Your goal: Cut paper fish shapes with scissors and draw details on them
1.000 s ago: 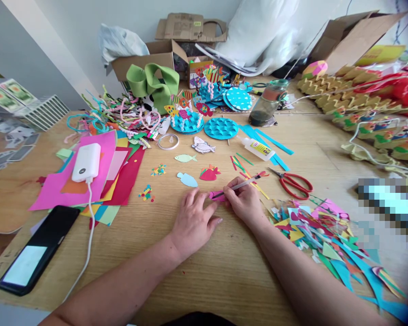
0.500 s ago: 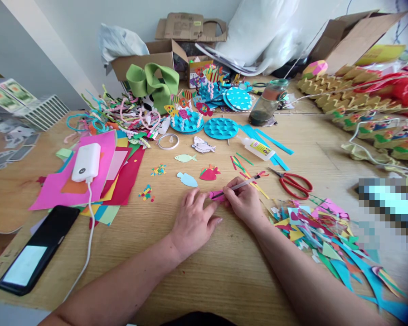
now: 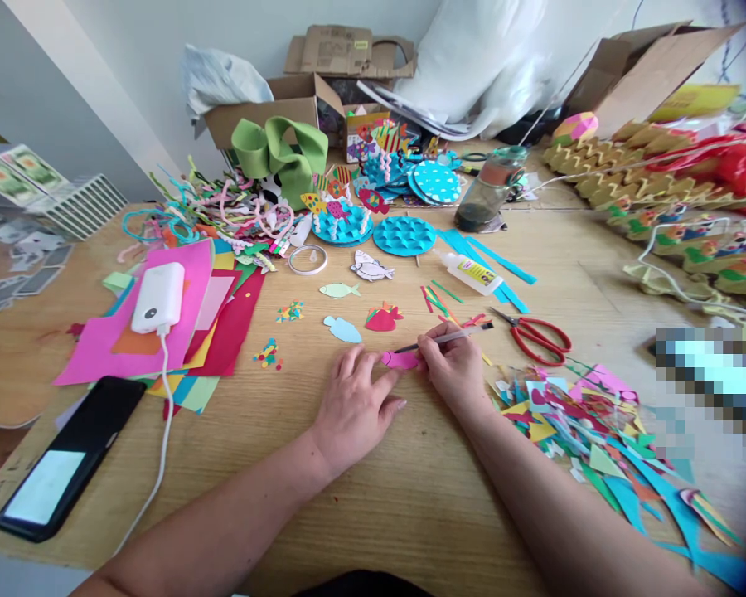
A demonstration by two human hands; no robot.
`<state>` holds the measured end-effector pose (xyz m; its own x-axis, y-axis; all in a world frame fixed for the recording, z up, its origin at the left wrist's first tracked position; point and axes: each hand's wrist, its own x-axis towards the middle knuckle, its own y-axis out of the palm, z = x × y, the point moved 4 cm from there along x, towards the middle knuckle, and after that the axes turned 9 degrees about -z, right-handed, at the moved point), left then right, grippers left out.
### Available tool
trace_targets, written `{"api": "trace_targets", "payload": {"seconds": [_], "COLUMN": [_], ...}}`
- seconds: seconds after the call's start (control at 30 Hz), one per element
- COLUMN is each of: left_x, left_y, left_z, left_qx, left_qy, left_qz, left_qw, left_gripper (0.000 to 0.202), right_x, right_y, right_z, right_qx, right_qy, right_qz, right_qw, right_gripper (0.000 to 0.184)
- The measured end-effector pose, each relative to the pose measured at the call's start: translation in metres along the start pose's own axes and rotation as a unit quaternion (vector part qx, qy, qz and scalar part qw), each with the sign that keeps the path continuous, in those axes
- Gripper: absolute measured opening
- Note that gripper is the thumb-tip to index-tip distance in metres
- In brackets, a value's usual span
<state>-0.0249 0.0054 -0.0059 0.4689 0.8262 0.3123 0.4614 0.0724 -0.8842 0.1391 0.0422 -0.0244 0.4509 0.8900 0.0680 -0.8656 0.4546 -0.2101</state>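
My right hand is closed around a pen, its tip resting on or just above a small magenta paper fish. Dark drawn lines show near the fish's left end. My left hand lies flat with fingers spread, its fingertips at the fish's left edge. Beyond the hands lie a light-blue paper fish, a red fish, a pale green fish and a white fish cutout.
Red-handled scissors and a glue bottle lie right of the fish. Paper scraps spread beside my right forearm. At left are coloured sheets, a white power bank with cable, and a phone. Blue discs stand behind.
My right hand has shifted slightly to the right, and the pen tip has moved right and up along the magenta fish, uncovering more of it. My left hand stays put.
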Motion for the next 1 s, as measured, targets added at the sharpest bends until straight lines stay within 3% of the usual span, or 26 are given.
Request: {"api": "trace_targets", "payload": {"seconds": [0.63, 1.0], "left_x": [-0.0005, 0.0006], "left_y": [0.0002, 0.0006], "left_z": [-0.0005, -0.0001], "left_qx": [0.0, 0.004], "left_qy": [-0.001, -0.002], "left_qz": [-0.001, -0.004], "left_qw": [1.0, 1.0], "left_gripper": [0.034, 0.034], "right_x": [-0.0005, -0.0018], "right_y": [0.0029, -0.0009], "right_z": [-0.003, 0.0008], "right_qx": [-0.041, 0.014], "right_qy": [-0.025, -0.021], "right_qz": [0.033, 0.0], "right_qw": [0.998, 1.0], "right_gripper": [0.018, 0.021]}}
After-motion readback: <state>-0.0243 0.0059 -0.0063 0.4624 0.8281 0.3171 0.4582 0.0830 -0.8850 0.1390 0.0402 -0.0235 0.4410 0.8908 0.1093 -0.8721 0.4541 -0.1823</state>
